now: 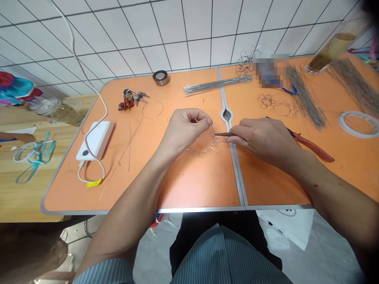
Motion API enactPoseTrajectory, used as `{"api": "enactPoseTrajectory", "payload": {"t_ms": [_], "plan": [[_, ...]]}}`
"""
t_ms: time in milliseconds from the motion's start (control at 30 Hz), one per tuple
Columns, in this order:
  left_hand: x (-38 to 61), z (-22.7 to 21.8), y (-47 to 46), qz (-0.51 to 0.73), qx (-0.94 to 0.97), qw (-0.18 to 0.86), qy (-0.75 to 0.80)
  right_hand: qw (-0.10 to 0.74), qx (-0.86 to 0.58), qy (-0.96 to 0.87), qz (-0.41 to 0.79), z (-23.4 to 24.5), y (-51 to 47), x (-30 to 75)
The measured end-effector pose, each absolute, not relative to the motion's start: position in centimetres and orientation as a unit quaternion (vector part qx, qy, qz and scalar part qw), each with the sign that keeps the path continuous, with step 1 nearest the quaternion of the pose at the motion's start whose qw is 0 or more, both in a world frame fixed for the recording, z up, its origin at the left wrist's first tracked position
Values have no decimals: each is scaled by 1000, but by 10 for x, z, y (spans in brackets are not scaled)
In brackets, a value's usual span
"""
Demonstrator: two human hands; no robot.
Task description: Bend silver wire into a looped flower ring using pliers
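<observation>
Over the orange table, my left hand [189, 128] is closed in a pinch on a ring of thin looped wire [204, 152], its fingertips at the ring's upper edge. My right hand [263, 138] is closed around dark, pointed tweezers [224, 134]. Their tip reaches left to the ring's right side, near the small wire loops. My fingers cover part of the ring and the tweezers' rear end. Just beyond my right wrist lie red-handled pliers [314, 146], partly hidden by that hand.
Wire bundles [217, 85] lie at the back, near a tape roll [161, 78]. Keys [134, 96], a wire hoop [152, 109] and a white power bank [95, 141] with a cable are on the left. A white tape ring [359, 124] and a glass of drink [330, 53] stand right.
</observation>
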State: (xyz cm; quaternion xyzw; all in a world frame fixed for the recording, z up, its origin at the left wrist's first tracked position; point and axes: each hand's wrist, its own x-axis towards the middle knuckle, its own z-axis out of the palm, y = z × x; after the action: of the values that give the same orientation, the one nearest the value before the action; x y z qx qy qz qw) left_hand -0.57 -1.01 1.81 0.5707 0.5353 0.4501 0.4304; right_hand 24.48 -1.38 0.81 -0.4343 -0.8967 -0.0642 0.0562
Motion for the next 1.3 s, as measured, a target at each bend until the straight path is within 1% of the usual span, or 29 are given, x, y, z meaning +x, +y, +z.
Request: {"api": "enactPoseTrajectory", "payload": {"t_ms": [167,367,633,800,1133,1300], "plan": [[-7,19,-11,446,570,439,532,43,-443,-894,-50,10,-15,243],[-8,18,-10,437,572,469,512,52,-445,-893,-40,11,-15,243],[-12,16,-7,401,571,494,519,41,-450,-890,-53,12,-16,241],[-12,15,-7,372,569,508,528,16,-454,-888,-74,13,-16,238],[-11,18,-11,374,614,462,520,-10,-474,-879,-46,17,-17,234],[-11,21,-11,370,639,434,516,1,-475,-880,-25,17,-17,234]]}}
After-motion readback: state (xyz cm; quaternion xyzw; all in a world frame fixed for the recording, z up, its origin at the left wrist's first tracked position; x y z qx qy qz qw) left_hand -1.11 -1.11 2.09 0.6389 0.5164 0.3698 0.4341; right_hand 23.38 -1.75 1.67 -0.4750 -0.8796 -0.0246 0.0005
